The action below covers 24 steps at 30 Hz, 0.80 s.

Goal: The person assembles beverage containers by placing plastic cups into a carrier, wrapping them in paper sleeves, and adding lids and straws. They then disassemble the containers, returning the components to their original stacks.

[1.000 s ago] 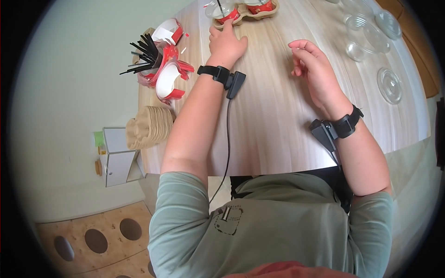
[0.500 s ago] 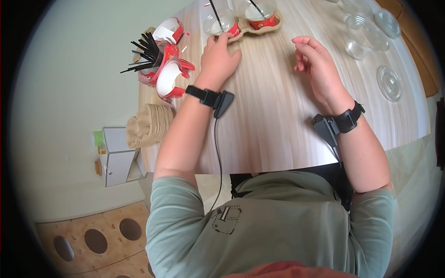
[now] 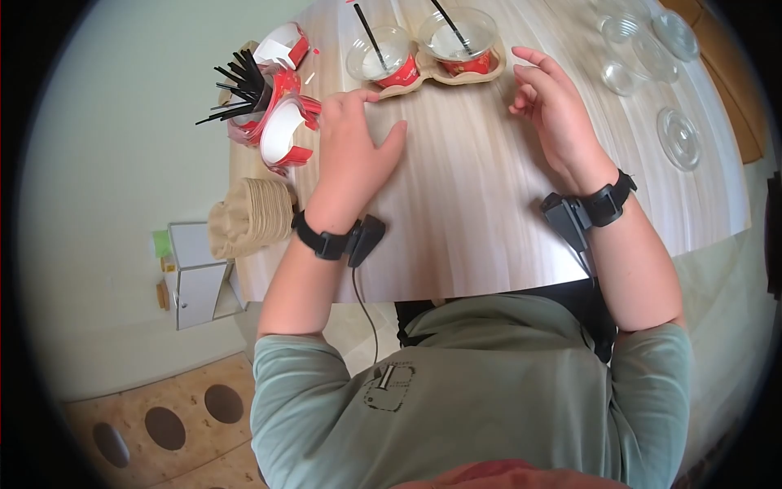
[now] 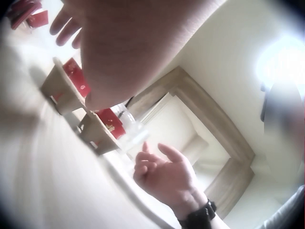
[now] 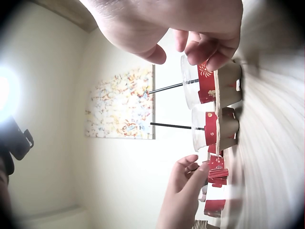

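Note:
A pulp cup carrier [image 3: 468, 79] at the far edge holds two clear plastic cups with red sleeves, the left cup [image 3: 399, 72] and the right cup [image 3: 481, 61]. A black straw [image 3: 368, 33] leans in the left cup, and another in the right. My left hand [image 3: 354, 155] is over the table just in front of the left cup, thumb spread, holding nothing. Loosely bent fingers show on my right hand [image 3: 558, 122], which hovers to the right of the carrier with nothing in it. The right wrist view shows the cups [image 5: 206, 129] upright in the carrier.
On the left stand a bundle of black straws [image 3: 244, 85], red-and-white paper sleeves [image 3: 285, 134] and a stack of pulp carriers [image 3: 257, 216]. Clear cups [image 3: 635, 49] and a clear lid [image 3: 678, 138] lie at the right side of the table.
The carrier with both cups has come nearer to the person, and the straws show fully. My left hand has drawn back from the left cup toward the body; the right hand has barely moved.

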Each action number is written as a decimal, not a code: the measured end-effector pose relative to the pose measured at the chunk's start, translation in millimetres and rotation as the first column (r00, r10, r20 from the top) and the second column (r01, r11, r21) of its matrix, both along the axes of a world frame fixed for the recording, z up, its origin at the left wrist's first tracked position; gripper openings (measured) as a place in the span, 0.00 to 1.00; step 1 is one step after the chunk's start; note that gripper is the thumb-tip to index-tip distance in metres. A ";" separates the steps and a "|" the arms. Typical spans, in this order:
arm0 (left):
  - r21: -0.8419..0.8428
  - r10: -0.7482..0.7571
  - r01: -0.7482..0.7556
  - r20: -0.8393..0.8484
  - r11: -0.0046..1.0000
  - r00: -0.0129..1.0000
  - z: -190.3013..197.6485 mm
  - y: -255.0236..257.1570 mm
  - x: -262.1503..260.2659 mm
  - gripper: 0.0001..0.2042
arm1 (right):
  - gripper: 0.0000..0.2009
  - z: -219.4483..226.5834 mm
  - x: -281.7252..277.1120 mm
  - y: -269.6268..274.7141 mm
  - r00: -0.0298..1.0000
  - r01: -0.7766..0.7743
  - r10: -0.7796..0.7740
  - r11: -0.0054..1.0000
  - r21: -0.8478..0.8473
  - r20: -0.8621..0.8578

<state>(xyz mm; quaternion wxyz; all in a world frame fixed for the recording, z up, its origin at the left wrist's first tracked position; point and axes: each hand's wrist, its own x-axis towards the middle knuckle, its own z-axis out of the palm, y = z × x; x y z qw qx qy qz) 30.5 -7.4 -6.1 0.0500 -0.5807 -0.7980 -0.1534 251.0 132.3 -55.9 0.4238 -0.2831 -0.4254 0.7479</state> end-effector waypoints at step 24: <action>0.316 -0.311 0.054 0.865 0.947 0.394 -36.0 77.3 43.1 0.38 | 0.41 -7.2 -7.2 11.8 0.978 -0.186 0.199 0.967 0.175 -0.059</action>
